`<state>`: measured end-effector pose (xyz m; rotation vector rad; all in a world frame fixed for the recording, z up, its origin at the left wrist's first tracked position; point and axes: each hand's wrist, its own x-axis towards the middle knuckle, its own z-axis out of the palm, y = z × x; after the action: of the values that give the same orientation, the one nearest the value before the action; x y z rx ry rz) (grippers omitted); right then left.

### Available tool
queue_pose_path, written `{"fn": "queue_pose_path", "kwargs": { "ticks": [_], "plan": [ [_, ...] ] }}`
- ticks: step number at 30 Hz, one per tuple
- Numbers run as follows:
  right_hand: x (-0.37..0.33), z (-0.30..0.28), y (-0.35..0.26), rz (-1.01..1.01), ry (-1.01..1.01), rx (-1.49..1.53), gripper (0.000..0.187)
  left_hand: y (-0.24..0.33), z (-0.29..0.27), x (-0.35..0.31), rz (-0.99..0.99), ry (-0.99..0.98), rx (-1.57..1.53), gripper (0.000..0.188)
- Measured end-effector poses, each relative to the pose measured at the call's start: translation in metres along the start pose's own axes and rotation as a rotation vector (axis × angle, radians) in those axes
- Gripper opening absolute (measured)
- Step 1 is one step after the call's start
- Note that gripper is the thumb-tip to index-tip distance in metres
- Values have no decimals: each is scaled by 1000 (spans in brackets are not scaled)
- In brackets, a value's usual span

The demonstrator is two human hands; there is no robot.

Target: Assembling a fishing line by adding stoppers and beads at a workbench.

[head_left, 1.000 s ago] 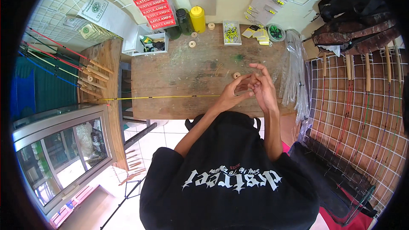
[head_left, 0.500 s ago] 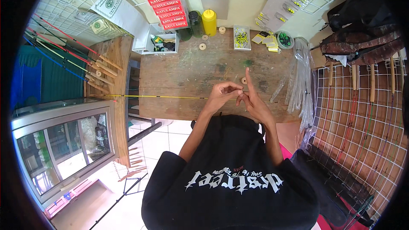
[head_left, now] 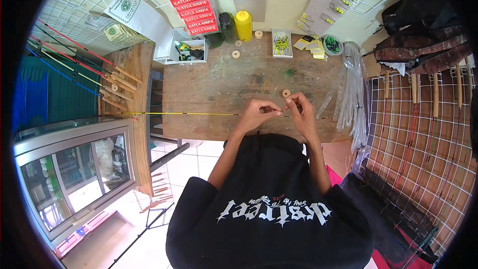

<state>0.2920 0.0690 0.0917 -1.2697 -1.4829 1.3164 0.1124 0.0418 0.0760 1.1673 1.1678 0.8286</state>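
A thin yellow fishing rod (head_left: 199, 114) runs crosswise over the near part of the wooden table (head_left: 209, 87), its darker right end showing past my hands. My left hand (head_left: 260, 111) is over the rod, thumb and fingers pinched together. Close on its right, my right hand (head_left: 301, 110) is bent with thumb and forefinger drawn together. Whatever fine thing the fingertips hold is too small to make out. Just beyond the right fingers lies a small round wooden spool (head_left: 286, 92). A loop of thin yellowish cord (head_left: 265, 85) rests beyond my left hand.
A white box with small bottles (head_left: 191, 52), a yellow squeeze bottle (head_left: 243, 26) and a box of yellow-green small parts (head_left: 282, 44) line the back. Clear plastic sleeves (head_left: 351, 94) hang over the right edge. Several fishing rods (head_left: 119, 82) lie at the left.
My hands have moved slightly apart from touching fingertips. The right forefinger, stretched out before, is now curled in toward the thumb. The rod stays in about the same place.
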Motion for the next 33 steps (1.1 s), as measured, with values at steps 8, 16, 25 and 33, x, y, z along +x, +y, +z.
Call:
{"fn": "queue_pose_path", "kwargs": {
  "ticks": [8,16,25,33],
  "plan": [
    [-10,-2,-7,-19,-122,-325,12,17,9,10,117,203,-225,15],
    [-10,-2,-9,-36,-2,-189,11,-1,6,8,138,131,-211,13],
    [-8,-5,-17,-8,41,-255,12,-7,-1,9,122,329,-93,12],
    [-3,-6,-16,83,18,-274,14,-15,-9,7,108,332,-66,14]
  ]
}}
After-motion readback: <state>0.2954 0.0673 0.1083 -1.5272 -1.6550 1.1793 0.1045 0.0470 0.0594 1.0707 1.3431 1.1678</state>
